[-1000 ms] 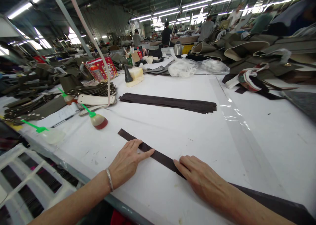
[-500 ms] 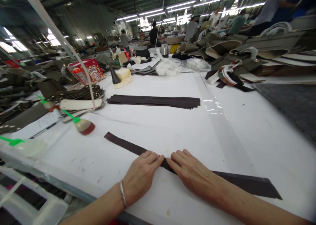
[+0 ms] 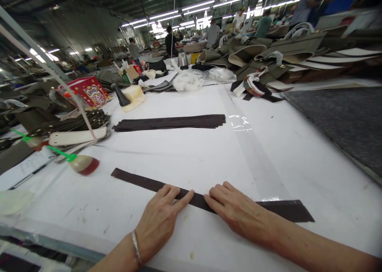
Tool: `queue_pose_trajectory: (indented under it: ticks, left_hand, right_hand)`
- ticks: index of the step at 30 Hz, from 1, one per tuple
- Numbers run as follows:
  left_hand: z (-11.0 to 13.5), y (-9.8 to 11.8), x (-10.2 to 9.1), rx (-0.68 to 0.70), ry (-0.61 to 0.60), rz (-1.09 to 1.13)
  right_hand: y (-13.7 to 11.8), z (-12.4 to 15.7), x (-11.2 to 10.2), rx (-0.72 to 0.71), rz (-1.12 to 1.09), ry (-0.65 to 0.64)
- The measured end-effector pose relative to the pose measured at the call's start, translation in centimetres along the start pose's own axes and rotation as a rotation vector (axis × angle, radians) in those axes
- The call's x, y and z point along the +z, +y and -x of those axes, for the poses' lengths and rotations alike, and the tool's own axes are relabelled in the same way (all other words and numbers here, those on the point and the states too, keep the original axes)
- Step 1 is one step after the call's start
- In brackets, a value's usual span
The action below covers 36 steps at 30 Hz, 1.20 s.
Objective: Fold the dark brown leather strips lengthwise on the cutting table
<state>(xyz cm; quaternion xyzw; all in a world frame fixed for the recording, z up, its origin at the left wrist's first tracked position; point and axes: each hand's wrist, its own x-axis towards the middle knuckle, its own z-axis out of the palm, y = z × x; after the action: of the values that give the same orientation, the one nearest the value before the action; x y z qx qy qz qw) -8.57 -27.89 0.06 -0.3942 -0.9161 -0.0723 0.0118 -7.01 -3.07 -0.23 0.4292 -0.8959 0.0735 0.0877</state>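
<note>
A long dark brown strip (image 3: pixel 137 180) lies flat across the near part of the white table (image 3: pixel 191 152). My left hand (image 3: pixel 161 218) rests on its middle with fingers stretched flat, a bracelet at the wrist. My right hand (image 3: pixel 237 212) lies flat on the strip just to the right, fingertips a little apart from the left hand's. Neither hand holds anything. The strip's right end (image 3: pixel 294 211) shows beyond my right wrist.
A stack of dark strips (image 3: pixel 170 122) lies further back. Glue bottles with green nozzles (image 3: pixel 79 162) and a cream strap (image 3: pixel 76 136) sit at left. A red box (image 3: pixel 85 90), plastic bags (image 3: pixel 188 81), olive bag parts (image 3: pixel 268 53) and grey felt (image 3: pixel 343 116) lie around. People work far behind.
My left hand slid right along the strip until it sits close to my right hand. The view turned right, so the strip's right end now shows.
</note>
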Motion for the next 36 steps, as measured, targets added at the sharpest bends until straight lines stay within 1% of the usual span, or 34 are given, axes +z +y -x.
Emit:
queue_pose_trajectory:
  ticks: [10,15,17,19,21,23,25,27,29,31,33,36]
  left_hand:
    - [-0.6,0.8,-0.4,0.020,-0.071,-0.090]
    - [-0.6,0.7,-0.7,0.034,-0.058,-0.131]
    - [-0.8,1.0,-0.7,0.040,-0.012,-0.136]
    - [-1.2,1.8,-0.6,0.058,0.092,-0.125]
    - [-2.1,3.2,-0.2,0.094,0.180,-0.048]
    - [-3.1,4.9,0.5,0.109,0.193,0.100]
    - [-3.9,6.4,1.1,0.093,0.194,0.221]
    - [-4.2,7.4,1.6,0.120,0.213,0.236]
    - [-4.0,7.7,1.8,0.187,0.202,0.194]
    - [-3.7,7.8,1.9,0.235,0.170,0.164]
    - [-3.4,7.6,1.9,0.251,0.163,0.149]
    - [-3.2,7.5,2.1,0.262,0.186,0.115]
  right_hand:
    - [0.5,3.2,-0.9,0.036,0.003,-0.020]
    - [0.6,4.8,-1.4,0.060,0.017,0.000]
    - [0.6,5.3,-1.6,0.061,0.022,0.011]
    - [0.6,5.5,-1.7,0.056,0.036,0.012]
    - [0.6,5.5,-1.7,0.051,0.060,0.003]
    - [0.5,5.5,-1.8,0.058,0.081,-0.014]
    - [0.5,5.5,-1.9,0.073,0.088,-0.025]
    - [0.4,5.6,-1.9,0.089,0.081,-0.025]
    - [0.3,5.7,-1.8,0.115,0.055,-0.019]
    - [0.3,5.8,-1.7,0.171,0.003,-0.015]
    - [0.2,5.6,-1.7,0.237,-0.057,-0.018]
    - [0.3,5.0,-1.7,0.307,-0.098,-0.018]
